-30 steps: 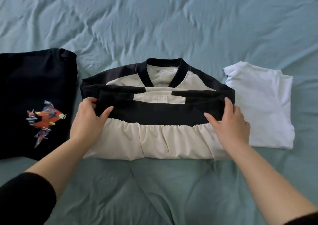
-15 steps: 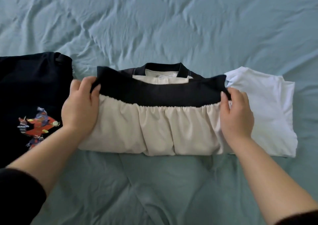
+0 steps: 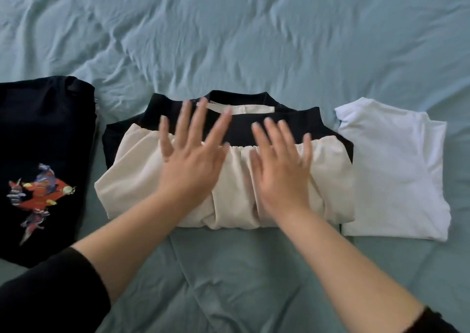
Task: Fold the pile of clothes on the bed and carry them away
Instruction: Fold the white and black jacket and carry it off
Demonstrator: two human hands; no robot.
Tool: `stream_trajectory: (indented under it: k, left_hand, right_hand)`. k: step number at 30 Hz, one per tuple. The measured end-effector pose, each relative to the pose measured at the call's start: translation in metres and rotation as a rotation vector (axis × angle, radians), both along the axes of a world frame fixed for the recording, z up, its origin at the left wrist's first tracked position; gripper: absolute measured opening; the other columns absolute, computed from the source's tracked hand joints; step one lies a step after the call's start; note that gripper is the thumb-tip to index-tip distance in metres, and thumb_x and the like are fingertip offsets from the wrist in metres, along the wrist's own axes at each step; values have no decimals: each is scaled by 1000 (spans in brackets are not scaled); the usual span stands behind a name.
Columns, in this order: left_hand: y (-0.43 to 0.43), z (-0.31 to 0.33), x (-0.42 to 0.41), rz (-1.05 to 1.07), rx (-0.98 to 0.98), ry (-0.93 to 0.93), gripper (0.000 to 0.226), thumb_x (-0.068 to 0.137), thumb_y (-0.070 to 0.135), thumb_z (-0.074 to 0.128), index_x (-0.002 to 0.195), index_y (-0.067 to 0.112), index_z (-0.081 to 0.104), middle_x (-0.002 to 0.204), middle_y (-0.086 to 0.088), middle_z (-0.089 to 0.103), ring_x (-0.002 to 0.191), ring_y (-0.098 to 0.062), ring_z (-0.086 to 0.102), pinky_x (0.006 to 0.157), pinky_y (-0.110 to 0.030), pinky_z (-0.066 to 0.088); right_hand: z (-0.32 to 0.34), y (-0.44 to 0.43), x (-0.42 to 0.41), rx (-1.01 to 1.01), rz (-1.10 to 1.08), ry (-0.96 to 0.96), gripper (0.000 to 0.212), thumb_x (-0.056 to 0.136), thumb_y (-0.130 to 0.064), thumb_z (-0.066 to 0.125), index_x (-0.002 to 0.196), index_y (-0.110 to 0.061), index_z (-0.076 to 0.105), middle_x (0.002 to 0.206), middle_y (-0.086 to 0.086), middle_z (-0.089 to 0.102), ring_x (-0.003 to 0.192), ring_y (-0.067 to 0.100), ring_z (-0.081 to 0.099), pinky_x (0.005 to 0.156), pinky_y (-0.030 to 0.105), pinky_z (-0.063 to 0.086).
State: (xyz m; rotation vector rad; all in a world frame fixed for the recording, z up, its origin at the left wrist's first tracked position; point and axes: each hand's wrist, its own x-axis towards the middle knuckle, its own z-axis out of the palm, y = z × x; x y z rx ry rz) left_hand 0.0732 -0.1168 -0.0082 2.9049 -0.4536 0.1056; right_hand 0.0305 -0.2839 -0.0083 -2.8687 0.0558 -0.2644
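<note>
On the bed (image 3: 229, 27), fingers (image 3: 181, 129) of left hand (image 3: 188, 159) and right hand (image 3: 277, 170) lie straight, splayed, gripping nothing.
They press the folded cream-and-black top (image 3: 137, 180), between black printed shirt (image 3: 38, 129) and white T-shirt (image 3: 391, 170). Risk: bulky gathered fold may spring open on release.

bed (image 3: 229, 27): left garment (image 3: 38, 134) | middle garment (image 3: 134, 180) just beside | right garment (image 3: 396, 170) touching middle

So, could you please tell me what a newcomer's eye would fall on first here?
Both hands, the left hand and the right hand, lie spread flat on the folded cream-and-black garment in the middle of the teal bed sheet. To its left sits a black shirt with a red print; to its right, a folded white T-shirt.
</note>
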Motion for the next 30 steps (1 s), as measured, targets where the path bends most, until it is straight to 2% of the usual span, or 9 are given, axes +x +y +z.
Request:
stream_trajectory:
  k: [3, 5, 7, 12, 16, 19, 24, 27, 30]
  left_hand:
    - [14, -29, 4, -175, 212, 189, 54, 101, 50, 20, 150, 46, -3, 164, -3, 3, 150, -25, -8, 114, -49, -17]
    - [46, -51, 30, -155, 316, 261, 54, 100, 53, 13, 146, 48, -15, 164, 1, -6, 149, -24, -16, 109, -41, -27]
    - [71, -60, 49, -93, 372, 246, 60, 95, 66, 9, 149, 50, -10, 164, 0, -6, 149, -26, -14, 108, -42, -30]
    - [92, -60, 48, 60, 265, 436, 73, 82, 86, 10, 143, 58, -19, 162, 0, -20, 145, -27, -27, 107, -61, -22]
    - [92, -74, 67, 70, 200, 629, 76, 67, 93, 1, 126, 64, -38, 139, 10, -55, 131, -20, -49, 107, -64, -21]
    - [88, -82, 84, 51, 226, 698, 77, 62, 96, 1, 117, 65, -44, 120, 17, -66, 124, -18, -52, 104, -66, -21]
    - [84, -77, 87, 60, 267, 733, 75, 66, 93, 6, 112, 65, -47, 135, 10, -58, 135, -26, -44, 105, -67, -19]
    - [77, -58, 86, 56, 380, 733, 76, 76, 86, 6, 128, 55, -41, 152, -2, -41, 141, -32, -36, 109, -66, -16]
    - [57, -34, 66, 31, 393, 438, 74, 91, 67, 9, 153, 33, -13, 161, -13, -19, 144, -35, -27, 111, -65, -16]
  right_hand:
    - [-27, -7, -1, -191, 197, 326, 54, 101, -51, 23, 152, -32, 22, 161, -1, 17, 149, 21, 13, 118, 48, -6]
    - [-48, -45, 14, -187, 168, 430, 63, 97, -59, 18, 153, -34, 7, 163, -1, -1, 150, 20, -6, 117, 39, -16]
    - [-60, -76, 26, -201, 65, 434, 71, 92, -69, 16, 153, -35, 5, 163, 2, -5, 150, 23, -9, 115, 35, -19]
    - [-67, -83, 29, -219, -103, 562, 82, 80, -86, 1, 148, -44, -17, 161, 0, -20, 147, 28, -19, 109, 58, -22]
    - [-78, -91, 47, -129, -51, 724, 82, 67, -90, -11, 129, -47, -45, 142, -4, -51, 138, 28, -40, 109, 63, -20]
    - [-84, -95, 67, -128, -9, 798, 83, 58, -93, -15, 117, -49, -53, 127, -8, -63, 133, 28, -47, 104, 62, -27]
    - [-85, -93, 73, -147, -3, 801, 85, 60, -93, -11, 121, -49, -50, 130, -8, -62, 134, 28, -45, 104, 63, -26]
    - [-72, -90, 74, -170, -18, 851, 89, 70, -89, 0, 137, -43, -37, 148, -2, -46, 139, 29, -38, 108, 64, -21]
    - [-49, -72, 64, -185, -42, 705, 83, 83, -79, 6, 147, -36, -25, 158, 4, -29, 145, 29, -24, 111, 63, -16]
